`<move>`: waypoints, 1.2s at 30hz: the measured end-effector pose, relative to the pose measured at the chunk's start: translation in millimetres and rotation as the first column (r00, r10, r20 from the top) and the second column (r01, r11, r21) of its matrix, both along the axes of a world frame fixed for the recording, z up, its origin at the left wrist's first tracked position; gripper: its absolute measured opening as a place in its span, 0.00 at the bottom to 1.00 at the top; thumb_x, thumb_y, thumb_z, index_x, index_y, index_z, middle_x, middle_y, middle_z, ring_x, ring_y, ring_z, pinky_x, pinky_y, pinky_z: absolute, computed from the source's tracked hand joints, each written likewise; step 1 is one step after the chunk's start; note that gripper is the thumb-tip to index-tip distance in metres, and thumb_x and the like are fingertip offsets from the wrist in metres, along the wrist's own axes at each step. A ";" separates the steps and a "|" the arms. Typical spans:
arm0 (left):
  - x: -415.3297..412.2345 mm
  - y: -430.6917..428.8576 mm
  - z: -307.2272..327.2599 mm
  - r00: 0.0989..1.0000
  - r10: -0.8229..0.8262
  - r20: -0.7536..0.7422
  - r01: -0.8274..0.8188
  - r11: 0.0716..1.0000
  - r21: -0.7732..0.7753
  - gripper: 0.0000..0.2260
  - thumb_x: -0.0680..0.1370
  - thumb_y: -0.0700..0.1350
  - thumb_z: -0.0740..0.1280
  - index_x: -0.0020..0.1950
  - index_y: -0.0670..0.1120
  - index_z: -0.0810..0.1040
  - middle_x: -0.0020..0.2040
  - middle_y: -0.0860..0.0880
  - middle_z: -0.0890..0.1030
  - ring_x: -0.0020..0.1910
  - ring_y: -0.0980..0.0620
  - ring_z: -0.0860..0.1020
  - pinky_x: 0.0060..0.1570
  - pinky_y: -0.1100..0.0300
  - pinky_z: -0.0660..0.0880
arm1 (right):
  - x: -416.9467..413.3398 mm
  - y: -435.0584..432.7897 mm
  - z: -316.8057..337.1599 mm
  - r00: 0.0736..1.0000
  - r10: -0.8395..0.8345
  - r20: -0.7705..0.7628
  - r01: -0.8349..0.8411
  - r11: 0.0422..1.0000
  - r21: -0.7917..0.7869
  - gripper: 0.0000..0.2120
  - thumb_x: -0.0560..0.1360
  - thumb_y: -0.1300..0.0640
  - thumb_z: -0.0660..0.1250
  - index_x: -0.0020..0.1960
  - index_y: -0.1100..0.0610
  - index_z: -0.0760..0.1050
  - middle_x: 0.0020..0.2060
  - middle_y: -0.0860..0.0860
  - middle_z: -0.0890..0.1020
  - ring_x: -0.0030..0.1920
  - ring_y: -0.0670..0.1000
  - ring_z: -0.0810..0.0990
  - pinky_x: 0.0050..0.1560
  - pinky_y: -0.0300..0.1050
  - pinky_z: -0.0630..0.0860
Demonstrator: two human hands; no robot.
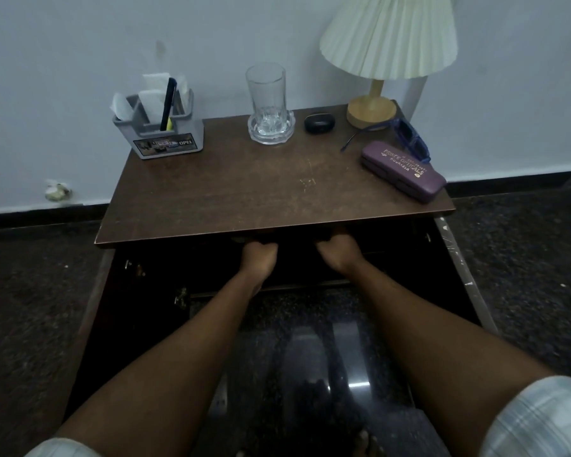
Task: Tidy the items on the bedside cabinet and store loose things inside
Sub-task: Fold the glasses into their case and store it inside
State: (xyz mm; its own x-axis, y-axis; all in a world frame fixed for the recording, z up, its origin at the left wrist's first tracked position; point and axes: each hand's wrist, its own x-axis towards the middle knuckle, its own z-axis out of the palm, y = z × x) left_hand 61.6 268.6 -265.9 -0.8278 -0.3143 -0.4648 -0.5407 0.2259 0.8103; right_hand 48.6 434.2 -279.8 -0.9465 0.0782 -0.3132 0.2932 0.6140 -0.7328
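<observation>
The brown bedside cabinet top (231, 192) carries a grey desk organiser (165, 133) with papers and a pen at the back left. A clear glass (267, 97) stands in a glass ashtray (271, 131). To the right lie a black earbud case (319, 123), blue sunglasses (409, 138) and a purple glasses case (404, 171). Both cabinet doors stand open. My left hand (257, 257) and my right hand (338, 253) reach into the dark inside under the top's front edge; their fingers are hidden there.
A lamp (388, 41) with a pleated cream shade and wooden base stands at the back right corner. The left door (93, 308) and right door (459, 268) flank my arms. Dark speckled floor lies all round, pale wall behind.
</observation>
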 end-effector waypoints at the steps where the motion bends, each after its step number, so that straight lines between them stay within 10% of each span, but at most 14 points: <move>1: 4.2 -3.2 4.1 1.000 -0.028 -0.009 0.028 1.000 -0.011 0.08 0.79 0.38 0.64 0.51 0.36 0.80 0.45 0.44 0.79 0.51 0.43 0.78 0.47 0.60 0.69 | 3.7 2.1 4.3 1.000 -0.001 0.004 0.001 1.000 0.001 0.19 0.76 0.54 0.68 0.62 0.65 0.77 0.58 0.65 0.81 0.60 0.64 0.78 0.60 0.52 0.75; 12: 76.3 -4.0 53.1 0.941 -0.306 -0.142 0.301 0.952 -0.056 0.11 0.79 0.36 0.64 0.61 0.44 0.77 0.54 0.45 0.81 0.50 0.51 0.79 0.52 0.57 0.76 | 75.9 18.4 68.3 0.988 0.048 -0.149 -0.052 0.998 -0.026 0.12 0.77 0.51 0.69 0.58 0.54 0.80 0.52 0.50 0.85 0.55 0.49 0.81 0.56 0.38 0.73; 18: 109.8 4.4 81.9 0.913 -0.347 -0.214 0.338 0.938 -0.078 0.08 0.80 0.37 0.64 0.56 0.48 0.77 0.48 0.47 0.81 0.48 0.48 0.81 0.50 0.53 0.78 | 102.3 16.5 99.5 0.974 0.033 -0.223 -0.056 0.994 -0.097 0.08 0.76 0.51 0.69 0.52 0.52 0.81 0.45 0.46 0.85 0.47 0.49 0.84 0.55 0.52 0.80; 27: 92.0 46.2 126.3 0.868 -0.271 -0.416 0.297 0.955 -0.003 0.10 0.79 0.31 0.60 0.53 0.41 0.79 0.45 0.46 0.81 0.38 0.58 0.77 0.35 0.73 0.72 | 81.3 56.7 160.4 0.878 -0.133 -0.460 0.127 0.991 -0.045 0.05 0.76 0.54 0.70 0.44 0.55 0.82 0.38 0.46 0.83 0.40 0.44 0.81 0.46 0.40 0.77; 36: 0.2 86.9 132.7 0.838 -0.222 -0.499 0.258 0.966 0.004 0.13 0.75 0.34 0.64 0.42 0.52 0.80 0.42 0.49 0.83 0.42 0.50 0.79 0.52 0.45 0.79 | 1.8 125.1 173.9 0.854 -0.209 -0.477 0.302 0.945 0.127 0.07 0.74 0.52 0.71 0.50 0.52 0.82 0.54 0.53 0.80 0.53 0.52 0.79 0.50 0.43 0.73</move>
State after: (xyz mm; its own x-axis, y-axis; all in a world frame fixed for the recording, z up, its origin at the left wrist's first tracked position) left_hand 61.8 355.5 -133.1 -0.9982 -0.0589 0.0087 -0.0051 0.2317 0.9728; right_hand 50.4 559.3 -106.0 -0.9175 0.3502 0.1886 0.1248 0.7036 -0.6995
